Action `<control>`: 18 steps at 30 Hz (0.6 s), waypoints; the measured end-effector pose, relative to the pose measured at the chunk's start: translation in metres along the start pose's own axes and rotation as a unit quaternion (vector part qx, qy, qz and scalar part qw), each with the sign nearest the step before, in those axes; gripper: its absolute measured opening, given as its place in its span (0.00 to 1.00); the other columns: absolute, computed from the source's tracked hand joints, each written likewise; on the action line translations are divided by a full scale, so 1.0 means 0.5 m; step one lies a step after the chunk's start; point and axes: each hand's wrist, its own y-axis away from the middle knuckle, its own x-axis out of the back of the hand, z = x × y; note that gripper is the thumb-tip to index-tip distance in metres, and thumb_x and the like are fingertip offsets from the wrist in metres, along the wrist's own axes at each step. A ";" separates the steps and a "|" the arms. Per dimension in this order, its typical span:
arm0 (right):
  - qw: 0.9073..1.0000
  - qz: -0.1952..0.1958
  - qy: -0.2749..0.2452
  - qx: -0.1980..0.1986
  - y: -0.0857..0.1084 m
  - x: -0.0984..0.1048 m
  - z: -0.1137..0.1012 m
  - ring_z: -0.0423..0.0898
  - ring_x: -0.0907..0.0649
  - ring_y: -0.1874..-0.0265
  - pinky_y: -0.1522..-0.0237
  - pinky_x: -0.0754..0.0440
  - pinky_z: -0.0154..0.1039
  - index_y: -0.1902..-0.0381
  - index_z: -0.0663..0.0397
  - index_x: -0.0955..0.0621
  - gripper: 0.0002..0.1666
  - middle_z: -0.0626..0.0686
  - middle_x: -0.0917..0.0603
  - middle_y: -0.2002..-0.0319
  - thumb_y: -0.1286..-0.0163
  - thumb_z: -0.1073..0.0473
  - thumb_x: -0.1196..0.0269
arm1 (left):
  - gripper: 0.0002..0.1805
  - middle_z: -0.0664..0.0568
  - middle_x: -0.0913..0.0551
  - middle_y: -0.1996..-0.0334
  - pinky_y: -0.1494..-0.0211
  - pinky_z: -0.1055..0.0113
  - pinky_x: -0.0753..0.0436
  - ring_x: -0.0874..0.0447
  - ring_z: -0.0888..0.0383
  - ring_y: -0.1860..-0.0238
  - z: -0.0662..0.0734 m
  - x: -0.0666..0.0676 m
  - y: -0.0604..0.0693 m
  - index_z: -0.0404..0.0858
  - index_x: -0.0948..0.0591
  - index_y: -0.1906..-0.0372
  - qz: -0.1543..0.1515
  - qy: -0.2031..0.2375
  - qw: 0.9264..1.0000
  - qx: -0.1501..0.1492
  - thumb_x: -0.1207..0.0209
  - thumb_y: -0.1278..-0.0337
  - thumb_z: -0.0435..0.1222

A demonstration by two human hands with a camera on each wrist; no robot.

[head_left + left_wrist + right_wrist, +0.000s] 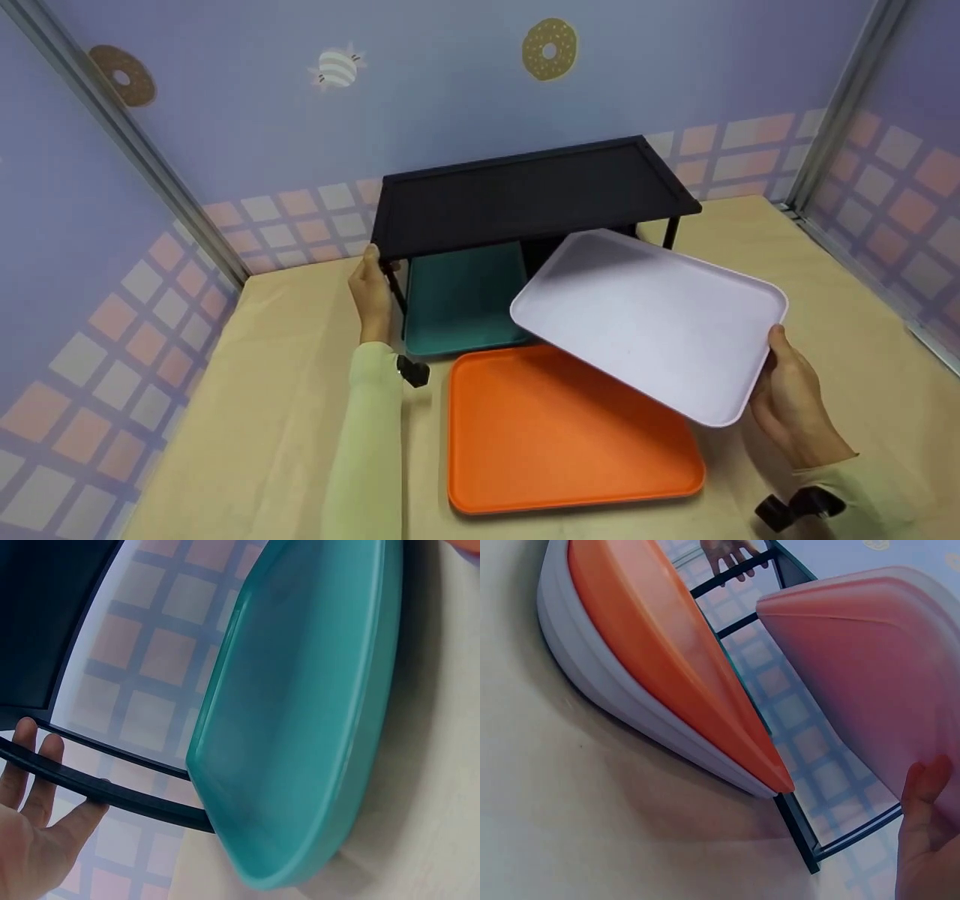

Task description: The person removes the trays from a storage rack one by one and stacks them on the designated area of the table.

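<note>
My right hand [795,397] grips the near right corner of a pale lilac tray [652,322]. The tray is raised and tilted, its far left end close to the front of a black rack [525,195]. In the right wrist view the tray's underside [870,652] shows, with the fingers [926,780] on it. My left hand [371,292] holds the rack's front left corner, by the top of the leg. A teal tray [465,300] lies under the rack's left part. In front of it rests an orange tray [570,435], partly covered by the lilac one.
Beneath the orange tray, another pale tray [652,724] shows in the right wrist view. A beige cloth [277,420] covers the table. Patterned walls [450,90] stand behind and at both sides, joined by metal corner posts [844,105].
</note>
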 end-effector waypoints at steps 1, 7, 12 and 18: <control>1.000 0.003 0.008 -0.003 0.000 0.000 0.000 0.34 0.32 0.39 0.36 0.38 0.31 0.37 0.44 0.28 0.20 0.38 0.23 0.42 0.18 0.44 0.54 | 0.32 0.41 0.18 0.72 0.62 0.57 0.28 0.28 0.47 0.69 0.000 0.000 0.000 0.21 0.19 0.64 0.001 -0.001 1.000 -0.002 0.53 0.22 0.49; 0.998 0.010 0.058 -0.021 0.000 -0.002 0.000 0.34 0.36 0.38 0.33 0.45 0.32 0.31 0.47 0.41 0.27 0.36 0.30 0.40 0.18 0.40 0.58 | 0.34 0.29 0.19 0.61 0.55 0.55 0.27 0.26 0.44 0.62 0.000 0.000 0.002 0.21 0.19 0.61 -0.013 -0.001 1.000 -0.001 0.54 0.21 0.52; 0.996 0.009 0.080 -0.031 -0.001 -0.002 0.001 0.34 0.37 0.38 0.35 0.41 0.30 0.30 0.47 0.44 0.29 0.36 0.32 0.40 0.18 0.39 0.60 | 0.34 0.28 0.20 0.57 0.48 0.51 0.28 0.26 0.41 0.56 0.003 0.002 0.002 0.21 0.20 0.59 -0.027 0.005 1.000 0.008 0.55 0.21 0.53; 0.996 0.018 0.081 -0.039 -0.001 -0.002 0.004 0.35 0.34 0.40 0.39 0.35 0.28 0.31 0.46 0.42 0.27 0.36 0.29 0.42 0.18 0.39 0.59 | 0.33 0.30 0.19 0.59 0.51 0.54 0.28 0.25 0.47 0.59 0.001 0.001 0.004 0.22 0.19 0.60 -0.017 -0.003 1.000 0.002 0.54 0.22 0.52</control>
